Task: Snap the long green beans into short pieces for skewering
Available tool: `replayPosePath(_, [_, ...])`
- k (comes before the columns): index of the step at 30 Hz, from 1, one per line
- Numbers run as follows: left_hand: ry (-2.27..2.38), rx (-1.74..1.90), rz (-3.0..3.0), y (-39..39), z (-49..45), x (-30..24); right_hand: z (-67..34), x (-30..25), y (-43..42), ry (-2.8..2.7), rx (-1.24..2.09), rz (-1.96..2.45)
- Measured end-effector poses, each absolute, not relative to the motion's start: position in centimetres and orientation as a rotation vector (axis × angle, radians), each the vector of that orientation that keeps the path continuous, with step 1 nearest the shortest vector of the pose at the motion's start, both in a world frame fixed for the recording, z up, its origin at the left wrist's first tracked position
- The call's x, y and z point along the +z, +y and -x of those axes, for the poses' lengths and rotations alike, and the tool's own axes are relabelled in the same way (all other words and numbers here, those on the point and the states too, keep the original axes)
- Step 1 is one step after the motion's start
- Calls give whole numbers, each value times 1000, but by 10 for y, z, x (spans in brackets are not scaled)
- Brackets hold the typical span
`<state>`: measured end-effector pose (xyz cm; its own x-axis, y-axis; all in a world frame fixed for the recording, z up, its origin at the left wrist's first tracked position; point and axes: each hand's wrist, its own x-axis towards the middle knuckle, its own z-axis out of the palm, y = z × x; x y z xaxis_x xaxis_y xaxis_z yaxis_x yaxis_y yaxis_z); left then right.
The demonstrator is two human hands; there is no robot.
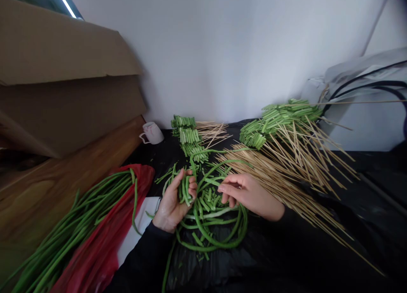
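My left hand [173, 199] is closed around a small bundle of cut green bean pieces [185, 189], held upright. My right hand [249, 195] lies palm down beside it with the fingers curled onto the heap of cut pieces and coiled long beans [213, 225] on the black sheet. I cannot make out anything held in the right hand's fingers. Loose bamboo skewers [286, 178] fan out to the right of that hand.
Skewered bean bundles lie in a stack [189, 138] and a larger pile [276, 119] near the wall. Uncut long beans [79, 221] rest on a red plastic bag [104, 242] at left. A white mug [152, 133], cardboard boxes [63, 81] and a wooden board [63, 174] stand at left.
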<state>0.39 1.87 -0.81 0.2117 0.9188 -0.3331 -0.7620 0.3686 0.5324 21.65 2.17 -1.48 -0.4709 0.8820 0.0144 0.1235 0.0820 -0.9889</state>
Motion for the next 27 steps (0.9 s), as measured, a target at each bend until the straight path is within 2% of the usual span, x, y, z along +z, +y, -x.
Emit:
replayPosePath(4, [745,1175,-576,13,-9,-12,-216,-15,22,-1678,1448,1024])
replayPosePath(12, [1247,1290,-1220,14,-15,-26,-213,-14,17,-1718,1478,1010])
replayPosePath(20, [1485,1314,-1701,8,-19,-19,-208,-20,13,-1500,1889,883])
replayPosePath(23, [1479,1342,-1774,6,-20,-19,-205,-22,11,-1481,2006,863])
replayPosePath(27, [1402,1204,-1638,6,-18,-18,-201,-23,8,-1409,1963,898])
